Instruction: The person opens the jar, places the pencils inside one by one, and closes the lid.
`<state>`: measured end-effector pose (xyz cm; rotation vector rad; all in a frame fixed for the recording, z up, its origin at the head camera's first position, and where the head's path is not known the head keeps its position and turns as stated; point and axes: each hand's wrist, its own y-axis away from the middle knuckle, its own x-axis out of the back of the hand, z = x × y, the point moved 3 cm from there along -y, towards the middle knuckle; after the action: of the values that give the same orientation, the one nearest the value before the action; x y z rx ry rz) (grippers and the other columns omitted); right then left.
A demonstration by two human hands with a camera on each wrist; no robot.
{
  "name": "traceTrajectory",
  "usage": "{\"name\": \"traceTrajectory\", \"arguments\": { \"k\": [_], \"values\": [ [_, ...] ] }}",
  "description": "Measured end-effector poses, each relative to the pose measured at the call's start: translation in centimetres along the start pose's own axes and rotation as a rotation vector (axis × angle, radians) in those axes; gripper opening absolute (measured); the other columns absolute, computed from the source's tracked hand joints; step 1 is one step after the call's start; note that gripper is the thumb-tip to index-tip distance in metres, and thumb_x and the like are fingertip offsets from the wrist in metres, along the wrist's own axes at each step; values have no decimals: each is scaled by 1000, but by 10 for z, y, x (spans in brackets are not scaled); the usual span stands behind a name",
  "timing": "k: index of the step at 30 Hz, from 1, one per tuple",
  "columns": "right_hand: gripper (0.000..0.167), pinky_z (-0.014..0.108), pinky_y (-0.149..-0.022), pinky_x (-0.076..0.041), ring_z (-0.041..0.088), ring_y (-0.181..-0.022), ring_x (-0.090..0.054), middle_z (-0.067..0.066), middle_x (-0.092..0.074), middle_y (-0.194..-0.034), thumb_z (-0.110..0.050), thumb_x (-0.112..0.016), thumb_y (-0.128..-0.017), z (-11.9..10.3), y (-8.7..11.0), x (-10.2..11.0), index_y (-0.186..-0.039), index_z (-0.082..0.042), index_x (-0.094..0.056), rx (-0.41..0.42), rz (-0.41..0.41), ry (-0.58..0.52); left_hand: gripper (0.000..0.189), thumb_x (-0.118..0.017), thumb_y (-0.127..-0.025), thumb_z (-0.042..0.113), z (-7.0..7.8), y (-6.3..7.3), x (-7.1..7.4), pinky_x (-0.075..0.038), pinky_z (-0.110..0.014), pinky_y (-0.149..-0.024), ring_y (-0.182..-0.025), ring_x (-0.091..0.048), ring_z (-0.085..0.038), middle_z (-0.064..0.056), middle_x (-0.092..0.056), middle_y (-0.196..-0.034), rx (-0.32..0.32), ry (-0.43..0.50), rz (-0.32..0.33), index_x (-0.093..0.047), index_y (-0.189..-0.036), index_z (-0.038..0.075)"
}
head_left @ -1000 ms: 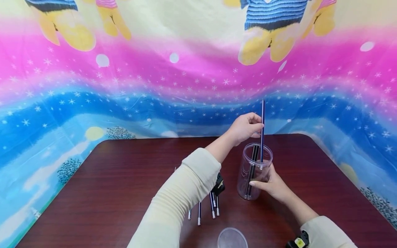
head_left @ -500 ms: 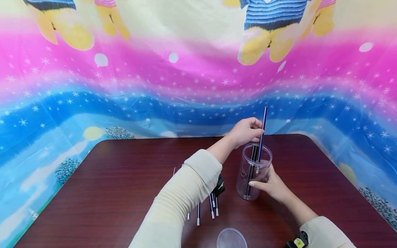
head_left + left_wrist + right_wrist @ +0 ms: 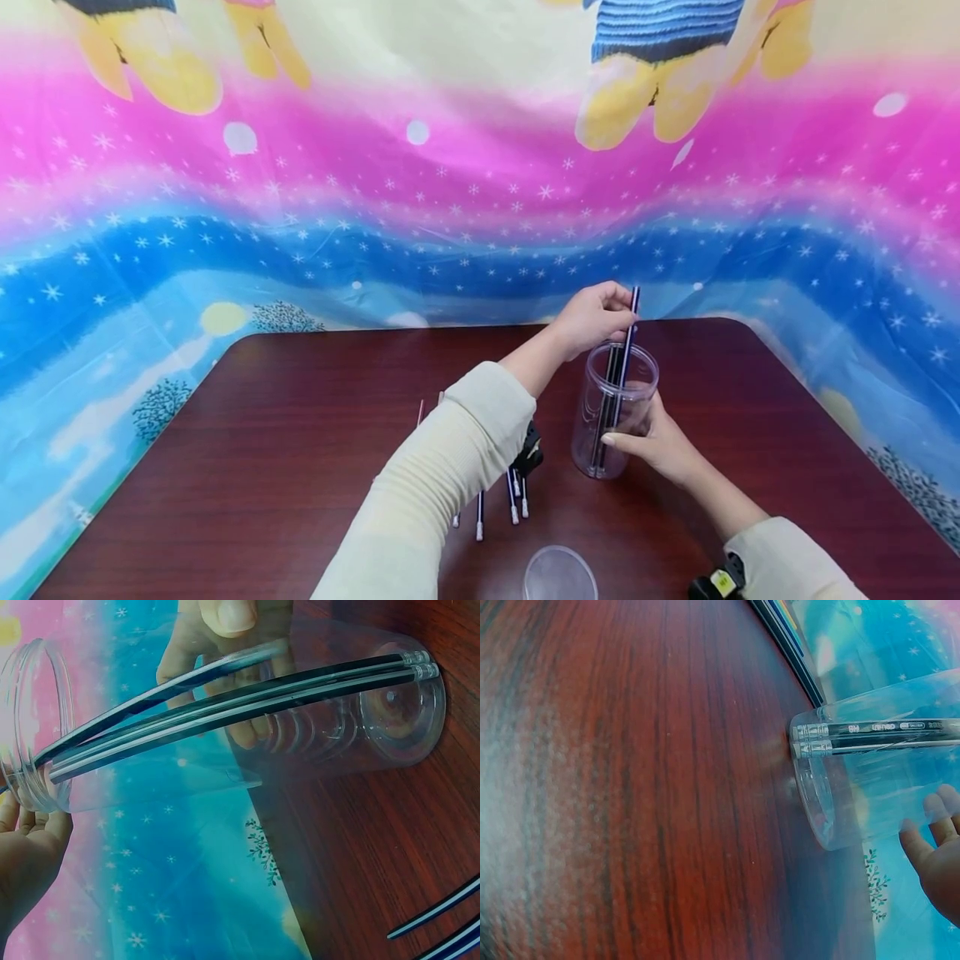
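Observation:
A clear plastic jar point(image 3: 583, 437) stands upright on the table toward the right. My right hand point(image 3: 656, 442) grips its side, thumb in front. Above the rim my left hand point(image 3: 596, 318) pinches a dark blue pencil point(image 3: 627, 360) near its upper end. Most of that pencil's length is inside the jar, tilted, eraser end down. Two black striped pencils point(image 3: 240, 705) lean together in the jar, their eraser ends at the bottom. In the right wrist view those black pencils point(image 3: 889, 736) show through the wall beside my right fingers point(image 3: 922, 844).
Several loose pencils point(image 3: 480, 517) with white eraser ends lie on the dark red wooden table point(image 3: 300, 433), partly hidden under my left sleeve point(image 3: 442, 475). A round clear lid point(image 3: 561, 575) lies at the front edge of view. A printed cloth point(image 3: 480, 183) hangs behind the table.
The blue pencil has gone down deeper into the jar, its upper end now just above my left fingers. My right hand keeps its hold on the jar.

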<state>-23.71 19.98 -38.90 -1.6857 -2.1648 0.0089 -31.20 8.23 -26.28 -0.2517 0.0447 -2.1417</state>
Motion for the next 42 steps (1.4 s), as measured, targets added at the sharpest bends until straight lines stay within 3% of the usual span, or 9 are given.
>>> {"name": "traceTrajectory", "arguments": {
  "k": [6,13,19,22,31,42],
  "values": [
    [73,27,-69,-48,11,-85,-56,30,-43,-113,0,-62,-76,-4,-2,0,-127,-6,-10,-9,5,4,17,-55,-83,4,0,-1,2,-48,-21,-64,-72,-56,-8,-4,-55,-81,-4,-11,19,-54,-100,0],
    [72,22,-74,-45,11,-89,-56,31,-44,-112,4,-62,-74,-2,-2,0,-125,-1,-11,28,9,-11,11,-55,-83,4,1,2,6,-48,-21,-64,-75,-57,-10,-4,-55,-82,9,15,22,-56,-94,3],
    [72,23,-73,-46,10,-89,-56,30,-43,-114,3,-63,-74,1,-3,0,-126,-1,-12,36,-1,-13,13,-52,-84,1,13,14,9,-48,-24,-69,-86,-56,-18,-10,-56,-90,-18,14,-6,-57,-96,0],
    [71,22,-73,-46,11,-91,-55,31,-42,-115,3,-63,-74,1,-3,0,-125,-1,-13,41,1,-15,13,-52,-84,0,16,21,9,-47,-24,-70,-83,-54,-16,-14,-56,-91,-31,-10,-1,-58,-95,-1],
    [70,22,-73,-46,10,-96,-53,32,-40,-116,5,-62,-73,2,-3,0,-124,1,-14,57,6,-21,10,-57,-81,4,-11,7,13,-46,-21,-62,-68,-52,-9,-1,-56,-75,-62,-36,7,-61,-90,1],
    [68,20,-76,-44,7,-100,-50,33,-38,-118,7,-61,-74,0,-2,-1,-124,-1,-16,59,4,-41,6,-58,-81,4,-19,10,17,-47,-25,-67,-67,-52,-9,-1,-55,-74,-31,-37,37,-60,-86,1]
  ]
}}
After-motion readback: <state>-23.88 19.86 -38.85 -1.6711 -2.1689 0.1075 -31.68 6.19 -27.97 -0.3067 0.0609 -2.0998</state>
